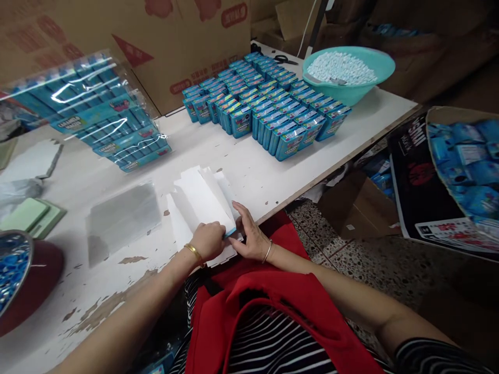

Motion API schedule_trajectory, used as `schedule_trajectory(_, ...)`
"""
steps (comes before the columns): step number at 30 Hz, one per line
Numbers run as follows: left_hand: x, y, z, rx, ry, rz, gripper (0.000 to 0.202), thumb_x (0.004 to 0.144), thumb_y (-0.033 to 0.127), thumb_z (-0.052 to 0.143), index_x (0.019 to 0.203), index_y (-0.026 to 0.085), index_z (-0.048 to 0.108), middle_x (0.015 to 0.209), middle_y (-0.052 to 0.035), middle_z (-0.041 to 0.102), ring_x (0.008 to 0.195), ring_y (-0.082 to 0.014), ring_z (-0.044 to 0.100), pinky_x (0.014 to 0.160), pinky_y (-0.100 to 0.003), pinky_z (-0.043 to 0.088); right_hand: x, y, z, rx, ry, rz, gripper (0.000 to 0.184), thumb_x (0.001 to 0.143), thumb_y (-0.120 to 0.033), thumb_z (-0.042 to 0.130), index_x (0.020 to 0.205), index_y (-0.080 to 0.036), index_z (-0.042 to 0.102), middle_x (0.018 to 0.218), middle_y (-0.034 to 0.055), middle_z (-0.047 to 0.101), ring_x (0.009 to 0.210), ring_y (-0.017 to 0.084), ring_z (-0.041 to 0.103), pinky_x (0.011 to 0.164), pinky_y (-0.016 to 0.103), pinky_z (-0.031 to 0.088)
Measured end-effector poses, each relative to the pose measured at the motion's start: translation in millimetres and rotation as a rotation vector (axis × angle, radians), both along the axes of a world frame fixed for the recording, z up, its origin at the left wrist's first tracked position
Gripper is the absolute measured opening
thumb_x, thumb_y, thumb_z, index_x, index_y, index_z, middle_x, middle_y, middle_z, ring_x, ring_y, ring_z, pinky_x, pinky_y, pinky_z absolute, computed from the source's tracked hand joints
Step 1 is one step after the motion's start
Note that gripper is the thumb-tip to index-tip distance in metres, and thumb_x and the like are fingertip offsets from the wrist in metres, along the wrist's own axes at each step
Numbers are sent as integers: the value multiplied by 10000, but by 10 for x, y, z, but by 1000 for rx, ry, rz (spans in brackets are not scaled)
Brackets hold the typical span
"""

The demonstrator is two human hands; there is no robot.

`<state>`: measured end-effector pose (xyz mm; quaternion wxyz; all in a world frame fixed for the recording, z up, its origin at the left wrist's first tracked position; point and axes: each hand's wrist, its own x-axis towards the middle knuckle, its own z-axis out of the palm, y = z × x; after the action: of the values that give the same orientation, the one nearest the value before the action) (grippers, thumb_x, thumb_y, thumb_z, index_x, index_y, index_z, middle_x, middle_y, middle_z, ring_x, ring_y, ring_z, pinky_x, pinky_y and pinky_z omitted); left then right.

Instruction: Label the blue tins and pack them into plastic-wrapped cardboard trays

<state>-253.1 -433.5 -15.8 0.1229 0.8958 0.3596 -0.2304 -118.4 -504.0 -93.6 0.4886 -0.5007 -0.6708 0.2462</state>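
A stack of white cardboard box blanks (202,195), some with folded-up flaps, lies at the table's near edge in front of me. My left hand (209,240), with a gold bangle at the wrist, is closed in a fist on the near end of the top blank. A strip of blue printed edge shows beside its knuckles. My right hand (254,238), wearing a thin bangle, curves round the blank's right-hand end, thumb below and fingers spread along the side. Its fingertips are partly hidden by the card. Left of the stack lies a pile of clear plastic sleeves (125,218).
Rows of small blue packs (268,111) stand at the back, beside a turquoise basin (362,88) of white pieces. Wrapped blue boxes (117,117) are stacked left. A green scale (39,218) and dark red bowl (39,280) sit left; an open carton (421,192) is right.
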Motion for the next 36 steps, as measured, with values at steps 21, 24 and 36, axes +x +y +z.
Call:
schedule_trajectory(21,-112,348,35,-701,-428,261,298,785,233,521,1058,155,610,965,-71,717,849,-165,650,768,-295,498,239,650,66,-89,-151,390,516,916,-261,509,1406,-181,366,1316,139,531,1218,217,498,1017,417,429)
schedule_trajectory(24,-176,408,125,-651,-502,201,386,803,183,496,1184,176,558,1086,-96,693,920,-160,654,784,-290,506,258,732,81,-57,-263,465,482,933,-170,439,1408,-174,354,1190,120,603,1086,187,567,931,367,475)
schedule_trajectory(36,-719,1034,380,107,-742,103,407,906,473,423,1000,177,686,1064,-98,687,962,-201,629,861,-349,486,582,1019,337,-104,-959,421,620,857,-29,386,1434,-252,340,1025,83,607,817,178,534,636,264,361)
